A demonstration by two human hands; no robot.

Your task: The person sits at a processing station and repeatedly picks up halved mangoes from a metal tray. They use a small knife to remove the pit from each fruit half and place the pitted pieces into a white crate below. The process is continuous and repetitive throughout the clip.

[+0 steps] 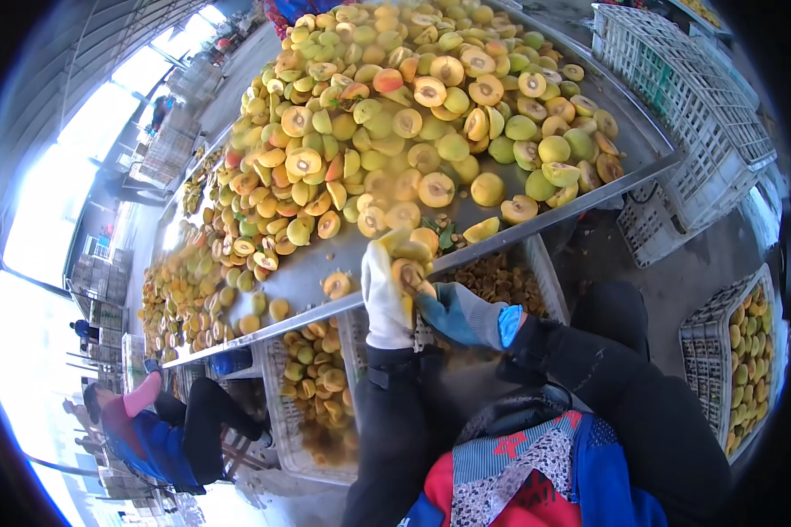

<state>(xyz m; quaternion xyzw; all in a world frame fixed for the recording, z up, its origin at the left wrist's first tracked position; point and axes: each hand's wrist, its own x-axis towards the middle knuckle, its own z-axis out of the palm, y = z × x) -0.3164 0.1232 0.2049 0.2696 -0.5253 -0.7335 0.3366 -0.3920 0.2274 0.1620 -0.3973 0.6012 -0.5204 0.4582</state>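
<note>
My left hand [385, 296], in a white and yellow glove, holds a halved peach [409, 273] with its cut face towards my right hand, just over the metal table's front rim [488, 245]. My right hand [458, 315], in a blue and grey glove, touches the fruit's lower edge with its fingers closed. Whether it grips a small tool cannot be told. Behind the hands, a large heap of halved yellow-green peaches [369, 125] lies on the table, several showing their stones.
Below the rim stand a crate of halved fruit [280, 421] and a crate of small brown pieces [547, 277]. White plastic crates [692, 112] are stacked at right, above a crate of fruit [705, 356]. A co-worker [165, 428] sits at lower left.
</note>
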